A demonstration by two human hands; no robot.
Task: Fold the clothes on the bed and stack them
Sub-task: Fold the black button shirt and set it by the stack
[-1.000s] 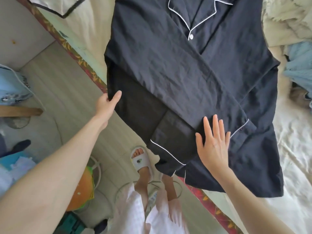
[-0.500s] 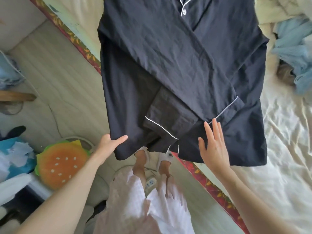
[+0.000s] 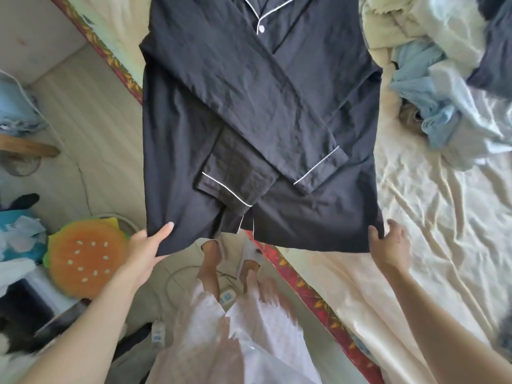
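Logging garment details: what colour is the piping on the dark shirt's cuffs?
White, against the dark navy shirt; clearest on the cuffs in the head view.

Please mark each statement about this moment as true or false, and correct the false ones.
1. Each hand grips a bottom corner of the dark pajama shirt. True: left hand, right hand.
2. Both sleeves are folded across the shirt's front. True.
3. The shirt's piping is red. False: it is white.
4. The light blue clothes lie on the floor. False: they lie on the bed.
5. The burger-shaped cushion is on the bed. False: it is beside the bed, at floor level.
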